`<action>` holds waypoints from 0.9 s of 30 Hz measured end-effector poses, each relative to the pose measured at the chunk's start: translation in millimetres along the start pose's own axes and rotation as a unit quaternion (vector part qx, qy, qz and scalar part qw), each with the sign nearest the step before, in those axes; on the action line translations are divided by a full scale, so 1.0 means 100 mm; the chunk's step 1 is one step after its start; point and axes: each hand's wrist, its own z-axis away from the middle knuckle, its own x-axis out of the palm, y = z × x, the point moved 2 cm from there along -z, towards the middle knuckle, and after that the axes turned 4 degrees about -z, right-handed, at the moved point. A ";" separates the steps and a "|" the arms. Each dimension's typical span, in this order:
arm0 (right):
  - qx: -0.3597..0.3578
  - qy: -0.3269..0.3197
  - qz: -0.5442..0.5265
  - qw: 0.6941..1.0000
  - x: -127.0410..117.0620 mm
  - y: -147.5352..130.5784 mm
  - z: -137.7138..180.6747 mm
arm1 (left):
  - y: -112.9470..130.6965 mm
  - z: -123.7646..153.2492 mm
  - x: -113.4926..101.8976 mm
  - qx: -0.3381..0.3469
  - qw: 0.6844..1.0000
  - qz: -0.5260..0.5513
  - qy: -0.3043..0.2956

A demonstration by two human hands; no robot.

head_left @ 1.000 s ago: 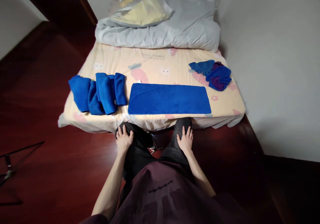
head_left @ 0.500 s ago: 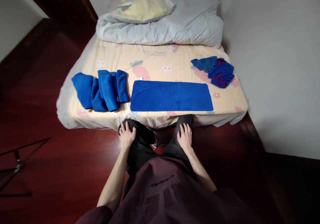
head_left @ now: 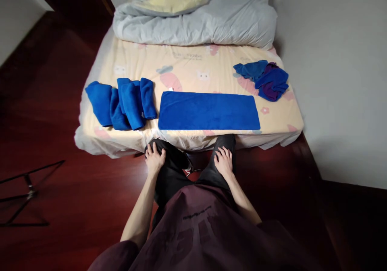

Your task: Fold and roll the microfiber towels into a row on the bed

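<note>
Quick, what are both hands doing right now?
Left hand: open, resting on the left knee, holding nothing.
Right hand: open, resting on the right knee, holding nothing.

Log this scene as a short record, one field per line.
Left hand: resting on left knee
Right hand: resting on right knee
Flat cloth: blue, laid along the near edge of the bed
Folded cloths: blue, bunched left of flat cloth
Crumpled cloths: blue and purple, farther back, right
Quilt: pale, bundled toward the far end
Floor: dark red, black stand at left
</note>
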 end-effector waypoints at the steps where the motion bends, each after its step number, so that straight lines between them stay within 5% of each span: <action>1: -0.002 0.000 0.003 1.000 0.00 -0.01 0.00 | 0.00 0.00 0.00 0.000 1.000 0.001 0.000; 9: 0.037 -0.008 -0.019 0.999 -0.09 -0.08 -0.15 | 0.02 0.01 -0.02 0.001 1.000 -0.001 -0.001; 12: 0.086 -0.003 -0.197 0.977 -0.05 -0.17 -0.29 | 0.05 0.02 -0.04 0.007 1.000 -0.012 0.002; 14: 0.116 -0.013 -0.400 0.909 0.03 -0.30 -0.38 | 0.07 0.03 -0.04 0.017 0.999 -0.028 0.006; 17: 0.168 -0.015 -0.642 0.748 0.17 -0.51 -0.52 | 0.11 0.03 -0.05 0.024 0.999 -0.045 0.014; 21: 0.248 -0.010 -0.780 0.575 0.31 -0.59 -0.73 | 0.15 0.03 -0.06 0.019 0.999 -0.047 0.012; 24: 0.296 -0.010 -0.801 0.521 0.35 -0.49 -0.85 | 0.19 0.02 -0.08 0.018 0.999 -0.048 0.015; 27: 0.300 0.001 -0.808 0.507 0.34 -0.39 -0.93 | 0.23 0.01 -0.08 0.016 0.999 -0.050 0.015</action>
